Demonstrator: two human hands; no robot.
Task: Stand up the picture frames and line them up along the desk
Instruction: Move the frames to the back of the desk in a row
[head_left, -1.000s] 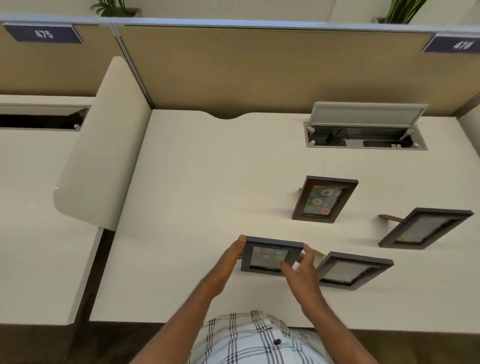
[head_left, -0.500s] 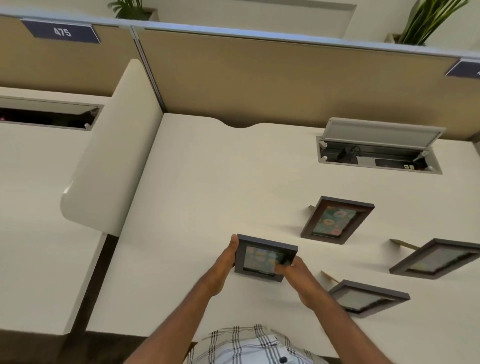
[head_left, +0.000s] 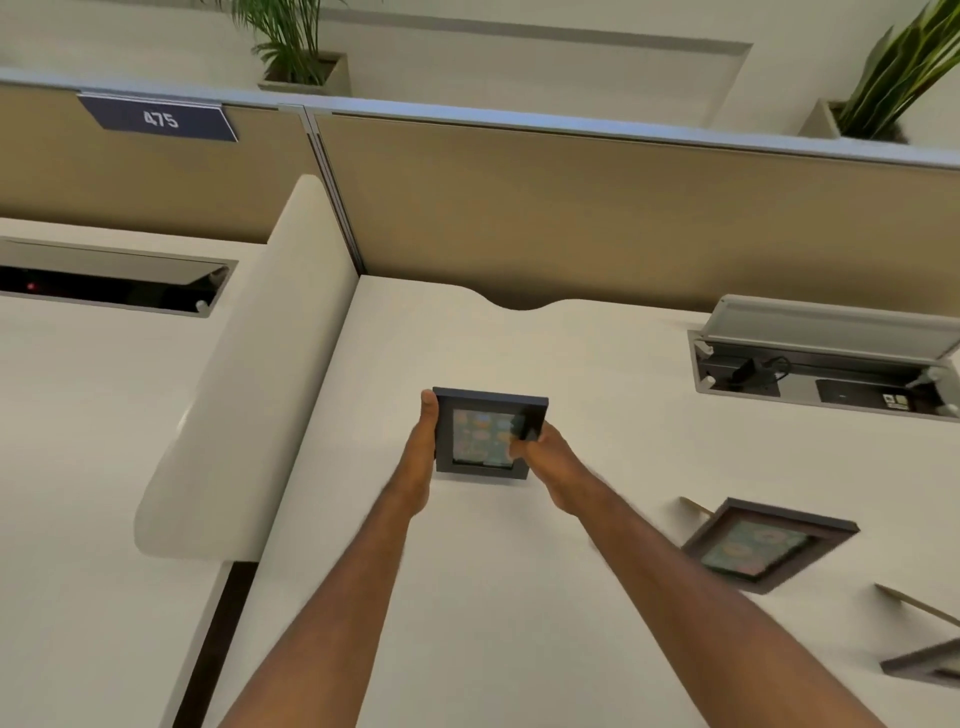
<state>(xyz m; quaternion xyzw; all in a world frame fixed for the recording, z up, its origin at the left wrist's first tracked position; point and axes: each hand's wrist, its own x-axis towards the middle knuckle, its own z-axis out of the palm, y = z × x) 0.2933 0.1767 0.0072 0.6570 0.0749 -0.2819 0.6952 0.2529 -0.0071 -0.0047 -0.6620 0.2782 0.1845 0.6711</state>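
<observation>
**Both hands grip one dark frame at mid-desk**

In the centre of the picture, a dark picture frame (head_left: 488, 434) is held between both hands over the pale desk (head_left: 597, 405). The left hand (head_left: 422, 457) presses flat against the frame's left edge, thumb tip reaching its upper left corner. The right hand (head_left: 545, 462) is closed around the lower right side, its fingers curled over the front of the glass. The frame faces the camera, its top edge tilted slightly away; whether its bottom edge touches the desk cannot be told, though a shadow lies just beneath it.

At the lower right, a brown frame (head_left: 763, 545) leans on its back stand, well apart from the held one. A third frame (head_left: 930, 667) is cut off by the lower right edge of the picture, blurred.

In the upper right, an open cable hatch (head_left: 826, 364) sits in the desk. A tan partition (head_left: 571, 208) runs across the top, with a sign reading 475 (head_left: 158, 119) at the upper left.
</observation>
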